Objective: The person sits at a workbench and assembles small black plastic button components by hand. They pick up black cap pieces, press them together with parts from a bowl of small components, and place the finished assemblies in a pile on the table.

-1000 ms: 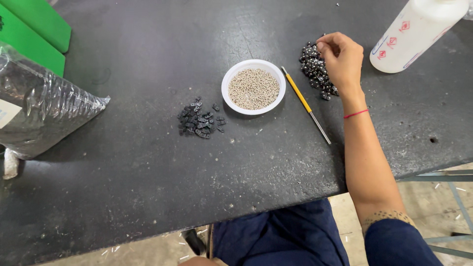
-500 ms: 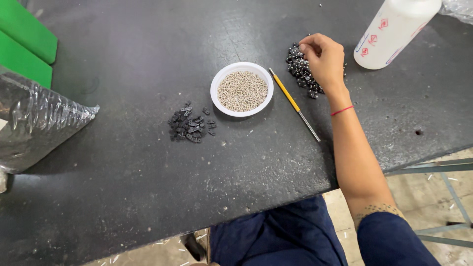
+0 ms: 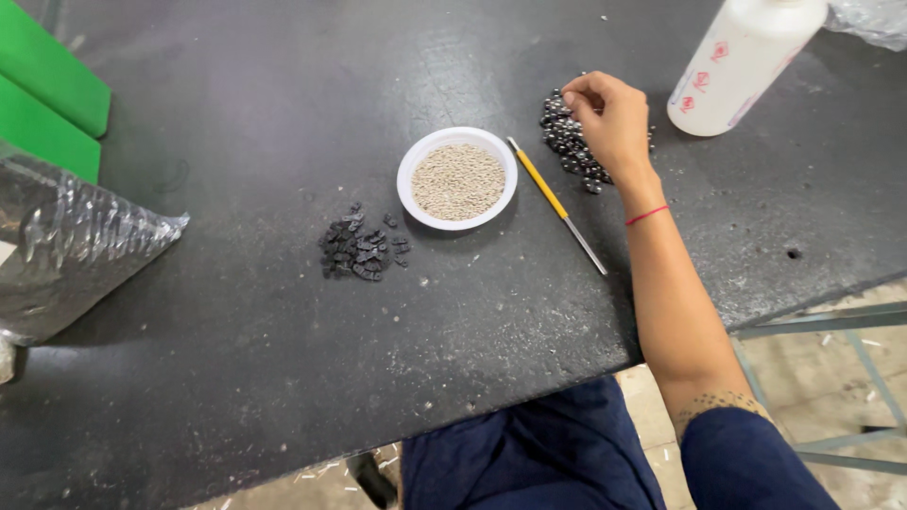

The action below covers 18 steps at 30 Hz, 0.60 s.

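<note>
My right hand rests on the heap of small shiny black beads at the far right of the dark, scuffed tabletop, fingers curled down with the tips pinched together; I cannot tell whether a bead sits between them. Just left lies the yellow-handled metal pick, then the white round dish of pale tan granules.

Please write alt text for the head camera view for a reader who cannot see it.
A person's right hand rests its fingers on a pile of shiny dark beads on a black table. Beside it lie a yellow-handled tool, a white bowl of pale grains and a white bottle.
</note>
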Tool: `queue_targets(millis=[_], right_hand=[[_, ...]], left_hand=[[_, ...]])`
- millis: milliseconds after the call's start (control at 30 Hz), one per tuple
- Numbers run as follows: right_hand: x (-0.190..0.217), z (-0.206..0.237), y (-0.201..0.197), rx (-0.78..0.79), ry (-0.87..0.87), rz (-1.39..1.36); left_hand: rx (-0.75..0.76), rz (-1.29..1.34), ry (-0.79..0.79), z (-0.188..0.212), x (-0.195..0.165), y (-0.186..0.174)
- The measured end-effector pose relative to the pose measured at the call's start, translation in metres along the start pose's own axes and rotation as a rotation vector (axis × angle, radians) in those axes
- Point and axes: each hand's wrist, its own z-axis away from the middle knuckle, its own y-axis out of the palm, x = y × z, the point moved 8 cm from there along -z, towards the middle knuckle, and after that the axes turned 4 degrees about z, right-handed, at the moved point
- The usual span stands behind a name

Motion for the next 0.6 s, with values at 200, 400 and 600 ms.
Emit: queue_targets(millis=[200, 400, 600], right_hand=[[-0.001, 0.003, 0.002, 0.006, 0.015, -0.016], [-0.001, 0.002, 0.003, 0.021, 0.026, -0.016], [-0.001, 0.002, 0.004, 0.04, 0.024, -0.027]], left_hand=[[-0.001, 0.049, -0.051, -0.004, 0.014, 0.001], [0.011, 0.082, -0.083, -0.006, 0.024, 0.005], [0.033, 0.1, -0.107, -0.004, 0.028, 0.008]])
